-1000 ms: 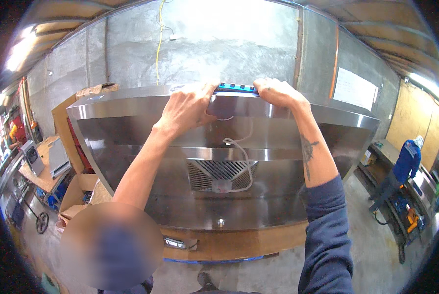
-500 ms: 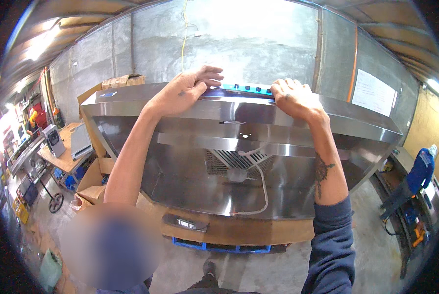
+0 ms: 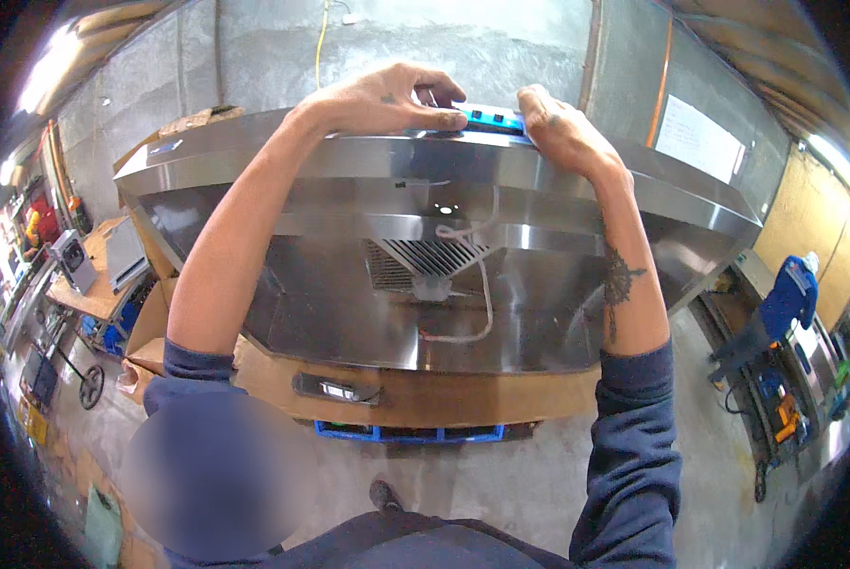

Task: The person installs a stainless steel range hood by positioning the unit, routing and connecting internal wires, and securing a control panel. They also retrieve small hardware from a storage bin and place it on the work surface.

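Note:
A large stainless steel range hood [image 3: 340, 174] stands in front of me, its hollow side facing me. At its far top edge is a narrow blue control panel [image 3: 491, 119] with dark square buttons. My left hand [image 3: 397, 100] grips the panel's left end, thumb on the near side and fingers bent beyond it. At the other end my right hand [image 3: 560, 131] is closed round the panel's right part, its fingertips partly hidden. Inside the hood, a pale cable [image 3: 488, 294] hangs in a loop beside a slatted vent [image 3: 434, 256].
Under the hood lies cardboard [image 3: 463, 394] on a blue pallet [image 3: 434, 434], with a dark flat part [image 3: 338, 389] on it. A workbench [image 3: 98, 294] stands at left. At right, a person in blue [image 3: 790, 299] is beside a bench. Paper sheets [image 3: 698, 137] hang on the wall.
My left hand has shifted right along the top edge, bringing its thumb onto the panel's left end. My right hand remains at the right end. The view has shifted, with the hood higher in it.

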Motion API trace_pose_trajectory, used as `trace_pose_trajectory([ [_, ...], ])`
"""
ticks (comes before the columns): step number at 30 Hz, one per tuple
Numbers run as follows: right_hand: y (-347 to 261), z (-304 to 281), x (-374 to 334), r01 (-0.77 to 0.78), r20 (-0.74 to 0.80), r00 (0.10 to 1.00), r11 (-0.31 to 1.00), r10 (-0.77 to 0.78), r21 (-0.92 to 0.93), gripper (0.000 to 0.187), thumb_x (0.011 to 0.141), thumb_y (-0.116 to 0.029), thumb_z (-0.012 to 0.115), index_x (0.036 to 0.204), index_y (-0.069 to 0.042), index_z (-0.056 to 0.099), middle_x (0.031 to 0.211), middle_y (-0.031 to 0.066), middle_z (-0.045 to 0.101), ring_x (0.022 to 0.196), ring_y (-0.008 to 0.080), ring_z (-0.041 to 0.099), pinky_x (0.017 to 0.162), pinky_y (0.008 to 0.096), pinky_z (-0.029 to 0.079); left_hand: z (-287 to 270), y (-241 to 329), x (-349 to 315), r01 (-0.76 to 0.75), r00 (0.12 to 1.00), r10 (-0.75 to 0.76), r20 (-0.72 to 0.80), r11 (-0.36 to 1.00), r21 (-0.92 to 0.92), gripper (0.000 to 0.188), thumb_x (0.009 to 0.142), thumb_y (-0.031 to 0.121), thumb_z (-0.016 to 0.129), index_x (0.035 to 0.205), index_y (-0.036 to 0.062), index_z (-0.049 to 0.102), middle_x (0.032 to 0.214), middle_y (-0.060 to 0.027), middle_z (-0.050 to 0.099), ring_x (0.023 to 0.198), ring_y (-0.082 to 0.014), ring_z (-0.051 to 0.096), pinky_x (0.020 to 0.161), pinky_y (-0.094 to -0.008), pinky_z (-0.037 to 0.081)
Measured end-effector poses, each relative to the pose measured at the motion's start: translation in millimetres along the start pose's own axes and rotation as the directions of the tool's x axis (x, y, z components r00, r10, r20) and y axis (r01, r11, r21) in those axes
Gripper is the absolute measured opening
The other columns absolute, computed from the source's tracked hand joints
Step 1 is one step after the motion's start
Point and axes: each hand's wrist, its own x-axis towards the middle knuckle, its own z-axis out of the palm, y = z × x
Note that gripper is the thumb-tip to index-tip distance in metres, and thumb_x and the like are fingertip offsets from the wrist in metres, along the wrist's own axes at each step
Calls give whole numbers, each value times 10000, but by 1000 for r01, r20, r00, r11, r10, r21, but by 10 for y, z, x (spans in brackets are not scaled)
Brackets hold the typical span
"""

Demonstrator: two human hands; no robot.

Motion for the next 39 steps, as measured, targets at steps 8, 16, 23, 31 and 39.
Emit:
trace_pose_trajectory([
  [8,54,-14,20,-161,22,987,956,160,244,487,1088,-345,273,1329,-25,550,1412,273,591,1297,429,557,1139,453,381,91,21,39,-122,993,122,-4,991,-63,391,1021,386,693,1240,63,685,1009,-50,722,930,-104,622,827,-299,508],
  [16,19,-57,20,-103,34,995,968,98,228,512,1077,-385,282,1334,-32,548,1432,266,593,1296,401,563,1147,453,363,47,-86,70,-79,996,76,-48,995,-63,347,1033,412,673,1138,81,670,943,5,655,935,-85,575,849,-285,476],
  [23,40,-75,-5,-48,26,999,968,43,247,529,1082,-409,275,1329,-36,558,1432,274,589,1309,421,551,1155,461,360,84,-181,98,-101,994,95,-51,986,-132,401,1010,474,680,1149,98,668,948,-22,663,928,-118,593,833,-312,484],
  [31,33,-39,19,-104,43,994,967,96,231,522,1084,-404,283,1364,-51,546,1457,264,572,1350,420,531,1177,458,359,71,-128,93,-101,995,101,0,994,-46,382,1031,442,667,1116,70,653,951,-2,652,929,-94,576,838,-295,482],
  [39,18,-58,15,-59,52,997,978,49,202,485,1075,-361,306,1360,-57,554,1470,256,564,1352,414,525,1166,469,361,66,-100,124,-85,996,85,21,996,-7,391,1039,449,653,1123,67,635,941,5,617,907,-92,539,811,-291,458],
])
